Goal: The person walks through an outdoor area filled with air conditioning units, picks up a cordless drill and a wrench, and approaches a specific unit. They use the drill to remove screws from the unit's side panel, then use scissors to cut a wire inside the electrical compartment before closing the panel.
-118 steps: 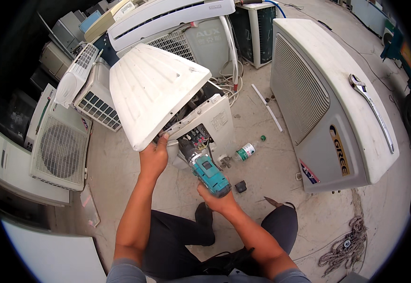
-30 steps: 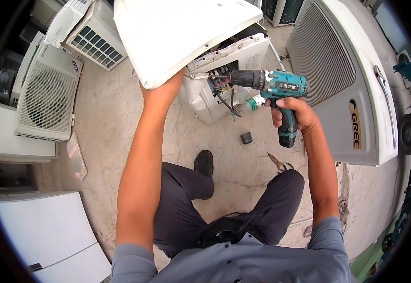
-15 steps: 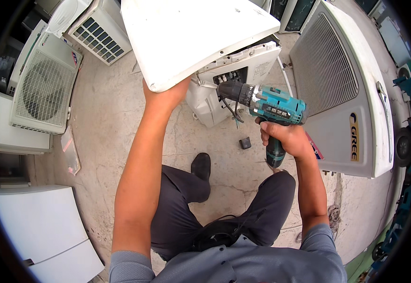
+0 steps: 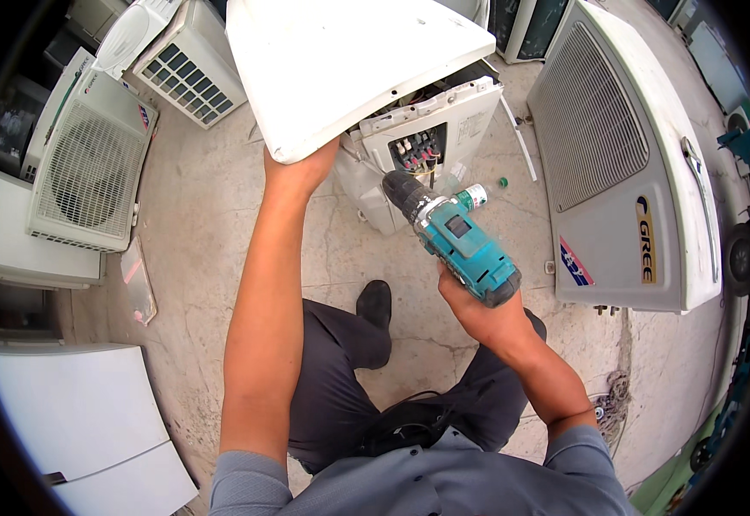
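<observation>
My left hand [image 4: 302, 172] grips the near left corner of a white metal top cover [image 4: 349, 69], its fingers hidden beneath it. The cover sits tilted over an outdoor air-conditioner unit [image 4: 474, 107], with a gap along its near edge. On the unit's side, a terminal block [image 4: 418, 153] with coloured wires lies exposed. My right hand [image 4: 487, 318] is closed round the handle of a teal and black cordless drill [image 4: 465, 245]. The drill's chuck points up and left towards the unit's near corner; whether its tip touches anything I cannot tell.
A large grilled outdoor unit [image 4: 607, 163] stands on the right. More units [image 4: 91, 163] stand at the left, above a white cabinet [image 4: 82, 413]. A small green-and-white bottle [image 4: 471, 197] and a green cap [image 4: 502, 182] lie on the concrete floor beside the unit.
My right hand has moved left and down, swinging the drill from pointing left to pointing up and left. The terminal block and bottle now show. My left hand keeps hold of the cover.
</observation>
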Tool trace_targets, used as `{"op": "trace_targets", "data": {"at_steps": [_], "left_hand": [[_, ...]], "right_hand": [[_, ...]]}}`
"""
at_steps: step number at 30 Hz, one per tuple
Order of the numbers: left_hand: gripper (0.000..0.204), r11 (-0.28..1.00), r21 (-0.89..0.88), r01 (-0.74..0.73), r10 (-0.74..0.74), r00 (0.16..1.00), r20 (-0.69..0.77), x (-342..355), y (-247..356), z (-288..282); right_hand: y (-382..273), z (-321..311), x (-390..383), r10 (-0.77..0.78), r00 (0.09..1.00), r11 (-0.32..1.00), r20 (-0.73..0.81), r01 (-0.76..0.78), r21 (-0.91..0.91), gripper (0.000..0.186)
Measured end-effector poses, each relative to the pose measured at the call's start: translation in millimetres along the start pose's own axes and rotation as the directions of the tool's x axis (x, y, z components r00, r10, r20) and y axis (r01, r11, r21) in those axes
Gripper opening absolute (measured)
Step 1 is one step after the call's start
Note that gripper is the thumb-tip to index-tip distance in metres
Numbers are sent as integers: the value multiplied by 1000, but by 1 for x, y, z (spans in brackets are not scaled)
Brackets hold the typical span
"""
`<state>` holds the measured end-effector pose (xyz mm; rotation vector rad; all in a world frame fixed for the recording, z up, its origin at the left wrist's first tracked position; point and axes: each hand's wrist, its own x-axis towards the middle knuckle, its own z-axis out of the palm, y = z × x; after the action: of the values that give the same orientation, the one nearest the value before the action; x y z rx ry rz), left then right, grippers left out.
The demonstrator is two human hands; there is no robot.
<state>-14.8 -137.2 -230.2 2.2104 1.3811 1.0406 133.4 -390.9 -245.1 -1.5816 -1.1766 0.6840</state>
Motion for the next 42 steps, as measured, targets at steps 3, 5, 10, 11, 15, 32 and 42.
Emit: {"op": "trace_targets", "data": {"at_steps": [3,5,10,11,15,32,42], "left_hand": [[44,999,10,-52,52,998,-20,0,-7,2],[43,999,24,-49,49,999,-13,-1,-10,2],[41,996,47,-73,75,997,-25,-2,-16,2],[40,995,47,-87,88,996,-16,0,-14,0],[33,975,160,-152,180,967,-181,2,10,5],[26,991,-119,64,-13,923,384,4,33,-12],[26,956,-285,69,59,908,416,-1,30,-18]], "right_hand": [[12,7,-11,-46,999,998,11,46,-36,18],[10,15,-17,-41,999,999,5,42,-29,19],[-3,34,-30,10,998,999,-65,-6,54,24],[-2,38,-31,16,997,997,-77,-10,77,25],[6,40,-34,21,990,998,-140,-11,66,27],[4,-10,1,86,995,991,57,-91,101,25],[24,-46,23,169,871,652,462,-450,610,48]]}}
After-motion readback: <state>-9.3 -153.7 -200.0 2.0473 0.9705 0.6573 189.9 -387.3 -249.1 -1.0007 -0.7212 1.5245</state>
